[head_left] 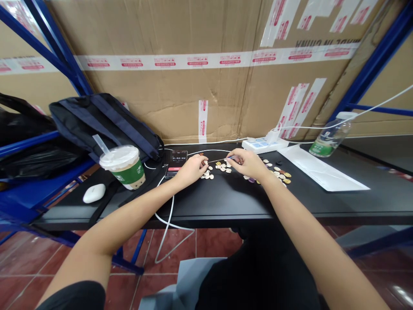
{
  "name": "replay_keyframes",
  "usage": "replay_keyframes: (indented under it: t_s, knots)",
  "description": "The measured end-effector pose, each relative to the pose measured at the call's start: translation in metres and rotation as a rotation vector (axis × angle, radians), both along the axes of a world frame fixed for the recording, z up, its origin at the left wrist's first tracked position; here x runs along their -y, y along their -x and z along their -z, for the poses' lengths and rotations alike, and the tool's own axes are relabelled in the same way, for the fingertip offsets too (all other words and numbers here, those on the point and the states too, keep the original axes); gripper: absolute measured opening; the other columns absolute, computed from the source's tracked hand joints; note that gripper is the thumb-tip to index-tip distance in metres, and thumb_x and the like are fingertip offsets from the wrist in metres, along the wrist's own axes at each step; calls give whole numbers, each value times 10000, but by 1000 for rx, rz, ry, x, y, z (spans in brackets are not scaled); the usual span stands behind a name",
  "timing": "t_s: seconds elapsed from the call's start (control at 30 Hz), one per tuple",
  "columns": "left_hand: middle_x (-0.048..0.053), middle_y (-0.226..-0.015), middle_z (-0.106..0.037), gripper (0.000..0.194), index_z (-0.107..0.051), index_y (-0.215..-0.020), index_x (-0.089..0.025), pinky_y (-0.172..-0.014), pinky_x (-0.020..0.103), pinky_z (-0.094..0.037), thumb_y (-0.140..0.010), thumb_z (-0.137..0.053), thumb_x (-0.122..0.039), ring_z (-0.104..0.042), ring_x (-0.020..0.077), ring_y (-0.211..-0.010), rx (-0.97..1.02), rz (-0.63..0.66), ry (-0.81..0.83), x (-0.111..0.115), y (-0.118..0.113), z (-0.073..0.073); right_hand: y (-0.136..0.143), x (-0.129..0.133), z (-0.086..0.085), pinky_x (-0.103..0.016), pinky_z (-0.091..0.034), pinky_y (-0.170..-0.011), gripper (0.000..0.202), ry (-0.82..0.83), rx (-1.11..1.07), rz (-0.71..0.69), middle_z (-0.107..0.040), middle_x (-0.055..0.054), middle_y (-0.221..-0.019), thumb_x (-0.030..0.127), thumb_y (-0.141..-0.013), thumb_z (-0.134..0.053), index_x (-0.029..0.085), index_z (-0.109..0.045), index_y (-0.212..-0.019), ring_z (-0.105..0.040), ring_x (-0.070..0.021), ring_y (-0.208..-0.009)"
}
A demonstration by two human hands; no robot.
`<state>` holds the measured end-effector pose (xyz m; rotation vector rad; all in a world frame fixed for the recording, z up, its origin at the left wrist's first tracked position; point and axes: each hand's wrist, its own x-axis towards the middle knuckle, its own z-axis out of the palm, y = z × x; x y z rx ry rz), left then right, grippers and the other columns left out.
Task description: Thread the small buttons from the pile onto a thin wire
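Note:
My left hand is closed in a pinch, with a small cream button at its fingertips. A thin, pale thread runs taut from there to my right hand. The fingers of my right hand are pinched round the thread's other end, where a small blue bit shows. Below and between the hands lie several loose cream buttons. More buttons in yellow, brown and purple are scattered right of my right hand, partly hidden by the wrist.
A phone showing a timer lies left of my left hand. Further left are a lidded drink cup, a white earphone case and a backpack. A power strip, white sheet and plastic bottle stand right.

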<state>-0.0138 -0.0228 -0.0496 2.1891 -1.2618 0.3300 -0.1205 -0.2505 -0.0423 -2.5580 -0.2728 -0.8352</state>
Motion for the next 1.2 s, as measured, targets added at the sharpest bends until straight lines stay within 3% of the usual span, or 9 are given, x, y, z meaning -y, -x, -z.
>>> replay_keyframes:
  t_s: [0.1,0.23,0.4,0.6,0.77,0.97,1.2]
  knots:
    - [76,-903,-683,163,-695,-1022,-120,-806,326,-548,-888,-606,-147,-658,160,-749,3,-3,-2,0,0,0,-1,0,0,-289,-373,-595,211,-1,-9,-5,-582,-14,-699,379,-896,-564,212,-685,-937,-503,-161,-612]
    - [68,-900,-687,157,-689,-1018,-128,-791,318,-547,-887,-607,-152,-659,160,-752,-7,14,1,0,0,1,-2,1,2,-291,-408,-608,208,-31,10,-48,-669,-45,-891,361,-887,-571,215,-684,-982,-506,-146,-612]
    - [73,-906,-686,152,-684,-1014,-119,-783,314,-544,-886,-611,-155,-659,160,-752,-22,7,4,-1,-1,2,-3,2,3,-294,-399,-602,226,-20,-17,-5,-628,-19,-730,395,-898,-578,213,-691,-971,-515,-159,-603]
    - [56,-877,-686,144,-680,-1008,-139,-769,307,-549,-887,-607,-169,-661,161,-750,-12,33,4,0,-2,4,-3,2,2,-291,-412,-618,222,-6,14,-32,-657,-39,-875,367,-899,-560,219,-686,-1006,-500,-142,-600]
    - [64,-888,-682,135,-679,-996,-135,-758,309,-554,-880,-616,-163,-668,165,-743,-10,11,-2,0,0,1,-3,2,4,-288,-387,-594,231,3,-21,7,-613,-10,-712,387,-901,-569,222,-691,-1007,-514,-154,-585]
    - [65,-893,-679,145,-681,-1012,-133,-777,316,-550,-891,-610,-169,-668,172,-759,-15,19,-15,-1,2,0,-3,2,4,-288,-401,-606,228,-22,-4,23,-671,-36,-830,384,-891,-590,211,-683,-1007,-536,-150,-601]
    - [63,-901,-677,142,-676,-1008,-138,-786,322,-552,-889,-600,-154,-665,171,-762,-14,22,-13,-1,1,2,-1,2,2,-295,-369,-614,232,41,-17,11,-602,-24,-741,394,-916,-549,204,-674,-960,-518,-163,-632]
